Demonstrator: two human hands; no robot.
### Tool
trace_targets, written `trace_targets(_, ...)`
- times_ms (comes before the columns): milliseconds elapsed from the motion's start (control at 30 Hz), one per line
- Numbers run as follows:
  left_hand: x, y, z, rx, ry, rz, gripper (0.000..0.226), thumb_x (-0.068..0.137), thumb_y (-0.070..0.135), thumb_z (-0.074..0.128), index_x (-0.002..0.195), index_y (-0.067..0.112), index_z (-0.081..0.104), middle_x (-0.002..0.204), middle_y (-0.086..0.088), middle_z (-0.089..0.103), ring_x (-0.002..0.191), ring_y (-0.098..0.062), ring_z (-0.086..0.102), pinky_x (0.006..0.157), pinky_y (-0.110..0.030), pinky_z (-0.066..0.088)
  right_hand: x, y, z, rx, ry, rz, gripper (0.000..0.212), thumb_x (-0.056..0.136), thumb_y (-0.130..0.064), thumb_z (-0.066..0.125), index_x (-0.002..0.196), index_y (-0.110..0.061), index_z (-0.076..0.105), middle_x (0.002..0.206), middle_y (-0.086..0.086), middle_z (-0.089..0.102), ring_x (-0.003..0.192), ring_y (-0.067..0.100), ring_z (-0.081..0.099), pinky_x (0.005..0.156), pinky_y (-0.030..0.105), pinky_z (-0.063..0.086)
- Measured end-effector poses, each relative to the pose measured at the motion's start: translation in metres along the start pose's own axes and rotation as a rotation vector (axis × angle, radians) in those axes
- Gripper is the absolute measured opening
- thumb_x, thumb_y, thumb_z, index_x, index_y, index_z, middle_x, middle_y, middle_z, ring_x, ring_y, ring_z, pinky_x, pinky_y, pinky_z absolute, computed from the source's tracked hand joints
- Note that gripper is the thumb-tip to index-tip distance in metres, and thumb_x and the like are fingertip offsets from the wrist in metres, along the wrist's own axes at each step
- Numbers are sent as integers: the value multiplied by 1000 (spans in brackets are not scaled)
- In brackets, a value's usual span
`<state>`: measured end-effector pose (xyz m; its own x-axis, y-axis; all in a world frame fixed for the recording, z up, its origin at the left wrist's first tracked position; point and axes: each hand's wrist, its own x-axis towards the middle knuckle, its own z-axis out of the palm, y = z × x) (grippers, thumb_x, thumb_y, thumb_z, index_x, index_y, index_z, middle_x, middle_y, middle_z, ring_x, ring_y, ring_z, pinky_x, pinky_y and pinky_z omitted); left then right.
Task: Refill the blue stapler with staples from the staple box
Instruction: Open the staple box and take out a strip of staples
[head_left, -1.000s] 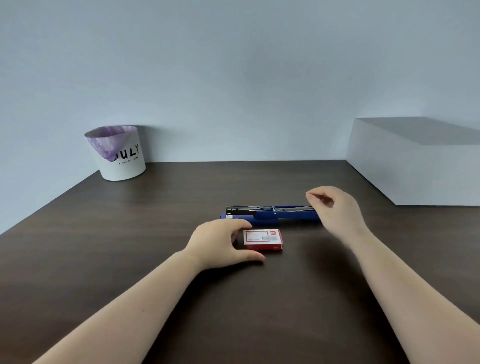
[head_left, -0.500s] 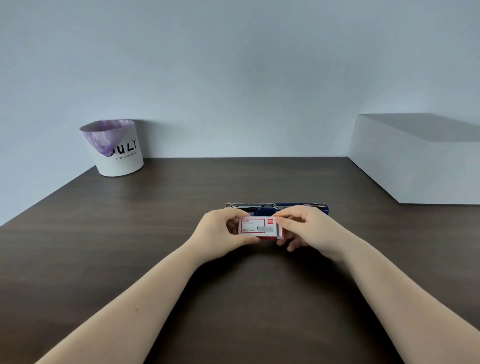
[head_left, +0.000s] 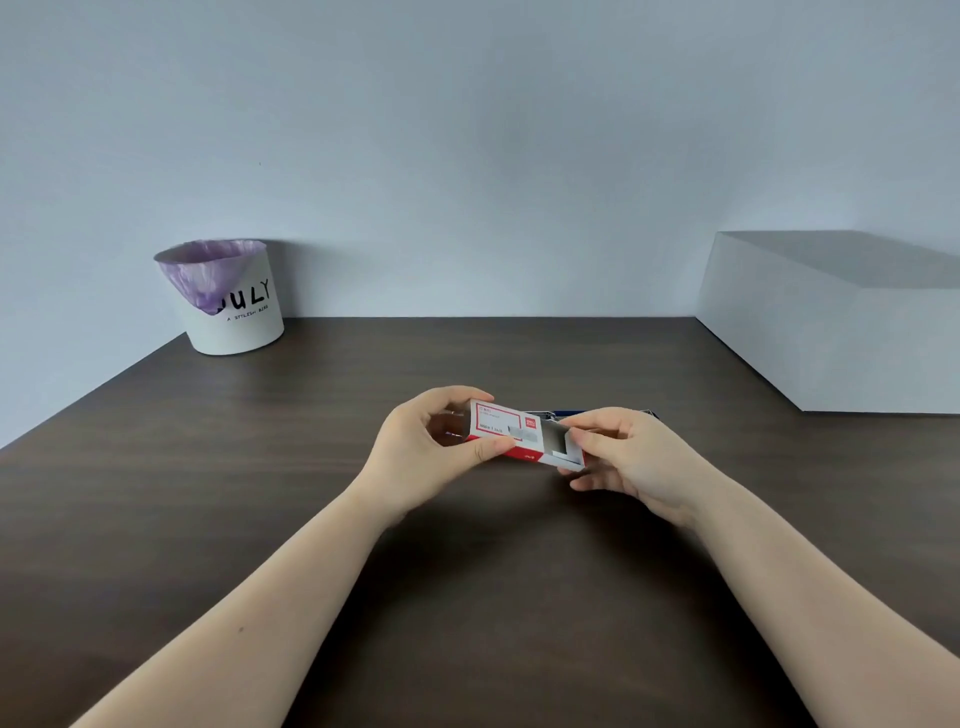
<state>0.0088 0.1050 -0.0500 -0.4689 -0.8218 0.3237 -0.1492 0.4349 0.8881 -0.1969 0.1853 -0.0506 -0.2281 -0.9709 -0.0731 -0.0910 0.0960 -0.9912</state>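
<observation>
The small red and white staple box (head_left: 501, 428) is held above the dark table between both hands. My left hand (head_left: 426, 449) grips its outer sleeve at the left end. My right hand (head_left: 628, 457) pinches the inner tray (head_left: 558, 441), which sticks out of the sleeve to the right and shows its grey inside. The blue stapler (head_left: 563, 414) lies on the table just behind the box; only a thin strip of it shows above the box and my right hand.
A white paper bin with a purple liner (head_left: 228, 299) stands at the table's far left corner. A large pale grey box (head_left: 841, 322) sits at the far right. The dark wooden table (head_left: 493, 597) meets a plain wall behind.
My left hand lifted the staple box off the table, my right hand came over from the stapler to its right end, and the inner tray has slid out to the right.
</observation>
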Motion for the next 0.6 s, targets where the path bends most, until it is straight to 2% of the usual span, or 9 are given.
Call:
trace_targets(67, 0, -2, -1, -13, -11, -6, 51, 51, 43, 80, 99, 27, 68, 99, 1, 75, 94, -15, 70, 92, -41, 55, 1, 1, 1, -214, 98, -116, 17, 90, -13, 59, 103, -18, 68, 98, 7, 69, 69, 7, 61, 57, 18, 54)
trace_targets(133, 0, -5, -2, -13, -20, -14, 50, 53, 41, 80, 100, 27, 68, 100, 1, 75, 95, -15, 70, 92, -42, 55, 0, -2, -3, -453, 155, -242, 17, 85, -20, 64, 99, -28, 70, 92, -6, 66, 70, 6, 57, 63, 15, 47)
trace_targets(200, 0, -6, -2, -14, -25, -20, 51, 54, 39, 81, 101, 26, 67, 100, 1, 75, 95, -15, 70, 92, -43, 55, -2, -6, -8, -644, 100, -309, 16, 83, -24, 67, 97, -30, 71, 90, -11, 60, 78, 10, 54, 68, 17, 43)
trace_targets(267, 1, -7, -2, -3, -36, -20, 51, 53, 39, 80, 101, 25, 67, 100, 1, 75, 94, -15, 70, 92, -42, 56, -3, -7, -10, -773, -7, -323, 13, 81, -25, 69, 93, -29, 72, 89, -10, 59, 77, 8, 52, 70, 17, 40)
trace_targets(367, 1, -7, -1, 49, -59, -11, 45, 58, 33, 82, 99, 27, 66, 100, 3, 74, 94, -14, 69, 91, -40, 56, -3, -5, -8, -867, -116, -307, 11, 78, -24, 72, 86, -31, 69, 84, -11, 57, 73, 0, 49, 68, 7, 37)
trace_targets(467, 1, -7, 0, 49, -64, -6, 44, 58, 33, 82, 99, 27, 66, 100, 3, 74, 95, -15, 69, 91, -39, 56, -3, -8, -6, -871, -103, -305, 21, 77, -23, 74, 74, -40, 61, 80, -12, 54, 69, -3, 49, 67, 4, 38)
trace_targets(600, 1, -8, 0, 73, -83, 13, 41, 63, 24, 82, 100, 25, 66, 101, 3, 73, 94, -14, 69, 90, -37, 57, -4, -10, 0, -887, -101, -285, 19, 77, -24, 74, 75, -36, 60, 78, -14, 52, 67, 2, 48, 62, 10, 39)
